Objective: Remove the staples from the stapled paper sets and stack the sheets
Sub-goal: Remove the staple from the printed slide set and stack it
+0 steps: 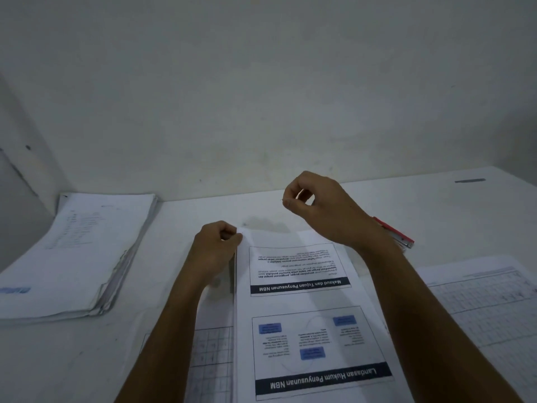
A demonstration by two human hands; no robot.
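left hand pinching paper set corner

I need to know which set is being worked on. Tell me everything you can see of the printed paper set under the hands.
The printed paper set lies flat on the white table, in front of the person. Its white top sheet shows two framed slides with dark title bars and small blue boxes, the print upside down to the camera. The left hand pinches its far left corner, lifting it slightly. The right hand hovers above, apart from it, fingers pinched together. Other sheets lie beneath and beside it.
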